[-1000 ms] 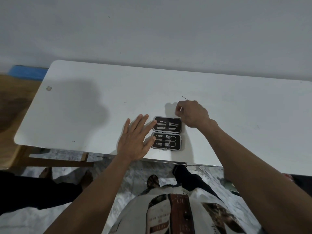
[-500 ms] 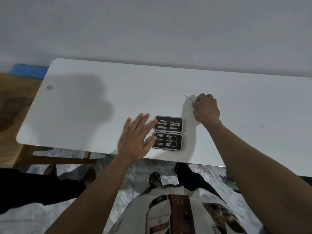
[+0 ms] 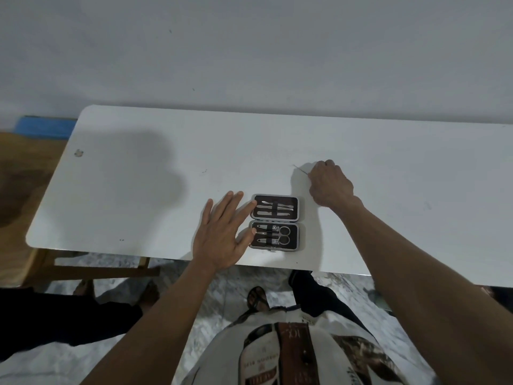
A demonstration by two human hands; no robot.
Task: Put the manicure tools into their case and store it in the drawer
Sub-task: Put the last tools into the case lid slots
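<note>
One view only, head camera. Your left hand (image 3: 222, 234) lies flat with fingers spread, holding nothing; the index fingertip (image 3: 253, 203) touches the left edge of the case's far half and the thumb tip rests against the left edge of the near half. The manicure case (image 3: 276, 222) lies open on the white table (image 3: 125, 190), near its front edge, both halves facing up, tools strapped inside: slim implements in the far half, scissors (image 3: 283, 235) and clippers in the near half. Your right hand (image 3: 330, 184) sits at 1 o'clock from the case, just clear of its far right corner, fingers curled shut around a thin metal tool (image 3: 300, 169). That tool's tip sticks out at 10 o'clock from the fist, apart from the case.
</note>
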